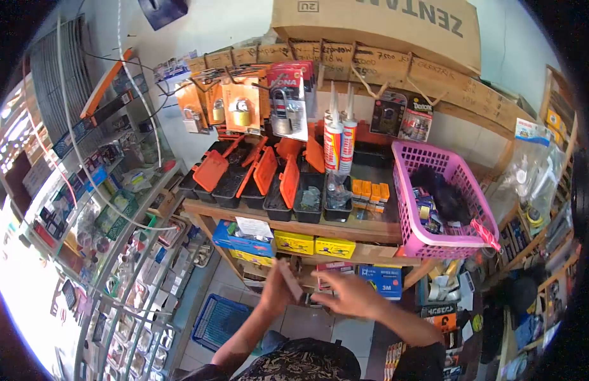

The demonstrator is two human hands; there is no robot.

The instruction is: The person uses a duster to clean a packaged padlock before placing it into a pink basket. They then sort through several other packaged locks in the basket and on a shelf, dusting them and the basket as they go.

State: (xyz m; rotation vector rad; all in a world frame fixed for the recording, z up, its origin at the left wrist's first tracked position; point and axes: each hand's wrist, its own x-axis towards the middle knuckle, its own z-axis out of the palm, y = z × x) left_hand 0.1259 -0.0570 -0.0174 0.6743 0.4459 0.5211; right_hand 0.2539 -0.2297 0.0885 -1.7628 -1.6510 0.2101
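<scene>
My left hand (273, 294) is closed around a small, flat, pinkish-brown piece (290, 281), perhaps a thin box. It is held upright and tilted; its kind I cannot make out. To the right of it, my right hand (356, 296) has its fingers apart and pointing left, with nothing seen in them. A gap separates its fingertips from the flat piece. Just behind the right hand, on the low shelf, are a red and white box (336, 267) and a blue 3M box (381, 281). Yellow boxes (334, 247) stand above and behind both hands.
On the wooden shelf are black bins (278, 209) with orange lids, sealant tubes (333, 146) and a pink basket (447, 244). Padlocks (242, 115) hang behind. A blue crate (215, 324) sits on the floor at left, beside a glass display case (126, 273).
</scene>
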